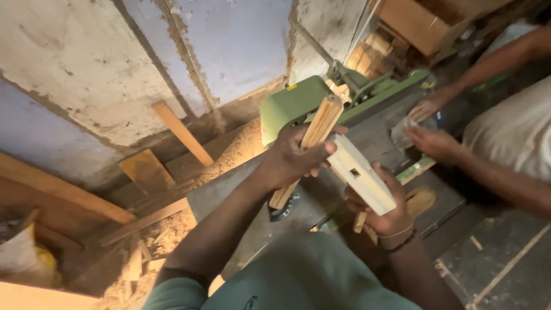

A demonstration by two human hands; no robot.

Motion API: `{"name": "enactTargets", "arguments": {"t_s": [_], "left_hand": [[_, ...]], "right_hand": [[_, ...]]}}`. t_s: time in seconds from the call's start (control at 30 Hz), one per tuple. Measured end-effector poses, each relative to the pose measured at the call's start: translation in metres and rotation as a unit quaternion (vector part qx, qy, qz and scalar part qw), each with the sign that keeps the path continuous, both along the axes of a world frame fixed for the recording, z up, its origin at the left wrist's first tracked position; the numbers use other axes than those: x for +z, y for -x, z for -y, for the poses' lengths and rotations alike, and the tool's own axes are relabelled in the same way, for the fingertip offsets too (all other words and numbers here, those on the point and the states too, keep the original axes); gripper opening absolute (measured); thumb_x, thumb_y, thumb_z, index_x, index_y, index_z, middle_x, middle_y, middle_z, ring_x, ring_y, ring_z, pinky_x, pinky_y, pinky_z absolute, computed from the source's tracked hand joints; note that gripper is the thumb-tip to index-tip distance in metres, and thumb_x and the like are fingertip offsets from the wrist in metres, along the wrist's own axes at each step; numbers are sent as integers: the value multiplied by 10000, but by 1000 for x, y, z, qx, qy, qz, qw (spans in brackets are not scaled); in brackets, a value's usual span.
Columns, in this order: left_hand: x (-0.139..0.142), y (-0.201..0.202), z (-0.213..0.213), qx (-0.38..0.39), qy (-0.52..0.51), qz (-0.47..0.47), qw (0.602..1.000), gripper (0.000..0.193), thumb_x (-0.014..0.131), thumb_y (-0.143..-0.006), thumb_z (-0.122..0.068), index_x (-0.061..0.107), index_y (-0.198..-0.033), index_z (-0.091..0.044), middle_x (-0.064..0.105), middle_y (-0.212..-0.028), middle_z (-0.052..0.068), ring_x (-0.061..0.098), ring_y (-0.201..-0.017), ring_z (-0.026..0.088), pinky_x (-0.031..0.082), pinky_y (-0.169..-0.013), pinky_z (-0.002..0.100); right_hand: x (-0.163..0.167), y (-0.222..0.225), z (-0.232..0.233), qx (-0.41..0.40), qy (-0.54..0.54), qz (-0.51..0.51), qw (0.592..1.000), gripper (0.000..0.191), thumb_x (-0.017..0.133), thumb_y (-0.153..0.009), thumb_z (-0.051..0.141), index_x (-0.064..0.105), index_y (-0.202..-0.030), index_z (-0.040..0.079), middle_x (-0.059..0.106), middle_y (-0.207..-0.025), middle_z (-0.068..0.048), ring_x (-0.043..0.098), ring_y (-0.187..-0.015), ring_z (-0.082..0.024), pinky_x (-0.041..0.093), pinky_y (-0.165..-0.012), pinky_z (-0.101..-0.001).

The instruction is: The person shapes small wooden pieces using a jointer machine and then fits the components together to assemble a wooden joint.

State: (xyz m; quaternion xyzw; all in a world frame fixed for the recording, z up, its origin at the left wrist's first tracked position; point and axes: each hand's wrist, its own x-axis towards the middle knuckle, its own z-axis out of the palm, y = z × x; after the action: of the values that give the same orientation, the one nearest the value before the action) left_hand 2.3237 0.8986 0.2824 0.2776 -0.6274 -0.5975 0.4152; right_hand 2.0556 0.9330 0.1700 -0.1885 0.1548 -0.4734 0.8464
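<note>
Standing over a grey machine surface (321, 195), worn and dusty, lying beneath both sets of fingers. Facing a peeling blue-and-white wall (172, 51) beyond the left hand (293, 158). Sawdust (229, 155) piling along the wall foot, left of the fingers; offcut planks (143, 221) scattering lower left. Green machine housing (293, 103) sitting just behind the left fingers. Wooden crate (419, 23) resting far above the right hand (381, 209), contents not readable. Yellow sack (26, 261) slumping at far left, contents unseen.

Left fingers (318, 150) clenching around grooved wooden sticks (318, 123), held upright and tilted. Right fingers (396, 178) gripping a pale wooden block (359, 175) with a small square mortise, touching the sticks. Another person's hands (430, 123) working on the surface to the right of the fingers.
</note>
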Motion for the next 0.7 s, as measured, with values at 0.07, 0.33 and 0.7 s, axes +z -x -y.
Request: {"name": "enactTargets", "arguments": {"t_s": [0.07,0.33,0.7], "left_hand": [[-4,0,0,15,0,10,1000,591,657,-971,-501,653,-1365,-60,729,-1001,43,678,-803,67,570,-638,224],[-18,4,-3,35,-40,-11,998,595,687,-958,-470,623,-1406,-83,674,-927,21,614,-684,60,542,-600,227],[-61,-3,2,104,-109,10,989,385,690,-965,-311,602,-1248,-66,713,-911,65,688,-672,98,550,-557,231]], "right_hand": [[-1,1,3,5,-14,-8,1000,451,524,-1082,407,618,-1154,-29,593,-807,-73,474,-621,-154,366,-493,-268],[0,-5,7,-64,-21,-32,997,403,569,-1068,350,623,-1212,-23,704,-994,-142,654,-771,-221,498,-570,-316],[11,-1,14,-185,75,-231,952,490,527,-1082,437,603,-1211,-31,660,-1089,-101,656,-968,-172,563,-847,-317]]}}
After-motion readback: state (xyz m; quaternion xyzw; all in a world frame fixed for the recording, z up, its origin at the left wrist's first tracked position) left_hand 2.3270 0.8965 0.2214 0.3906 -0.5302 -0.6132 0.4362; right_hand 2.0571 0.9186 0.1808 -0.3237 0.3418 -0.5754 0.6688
